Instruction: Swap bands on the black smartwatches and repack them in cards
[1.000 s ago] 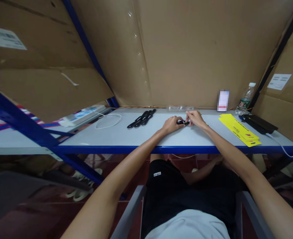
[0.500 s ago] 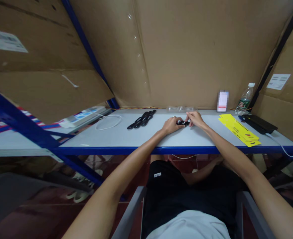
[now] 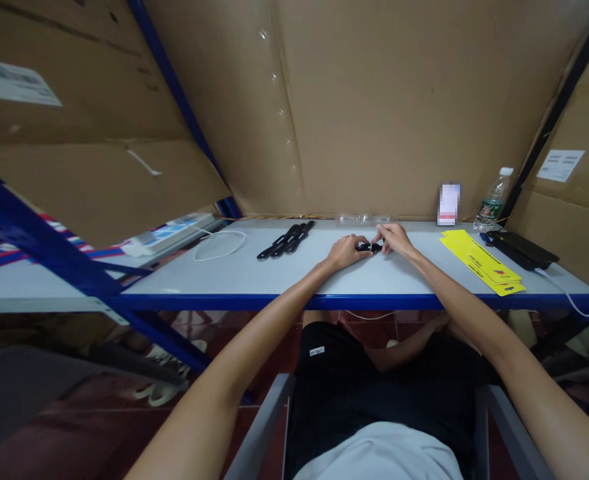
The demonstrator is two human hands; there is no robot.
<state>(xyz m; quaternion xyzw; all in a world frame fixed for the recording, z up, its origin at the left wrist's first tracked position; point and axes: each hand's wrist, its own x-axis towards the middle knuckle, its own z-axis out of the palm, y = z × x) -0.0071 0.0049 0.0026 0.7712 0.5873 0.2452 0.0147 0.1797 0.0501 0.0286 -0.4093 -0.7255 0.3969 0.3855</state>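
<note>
My left hand [image 3: 345, 252] rests on the table, its fingers curled round a small black object [image 3: 369, 247] with a shiny band across it. Its exact kind does not show, as both hands partly cover it. From the other side my right hand [image 3: 392, 239] reaches over, thumb and fingers pinched at the object's right end. To the left of my hands, several slim black handle-like pieces [image 3: 285, 241] lie side by side at a slant. Just behind the hands is clear plastic packaging [image 3: 364, 219].
The table [image 3: 234, 280] has a blue front edge. Yellow printed cards [image 3: 482, 261], a black case-like device [image 3: 523, 249] with a white cable, a water bottle [image 3: 493, 200] and an upright phone [image 3: 448, 204] stand or lie right. A white cable loop [image 3: 219, 247] and power strip [image 3: 169, 235] are left.
Both hands stay almost in place round the black object. The fingers shift slightly, and the view moves a little.
</note>
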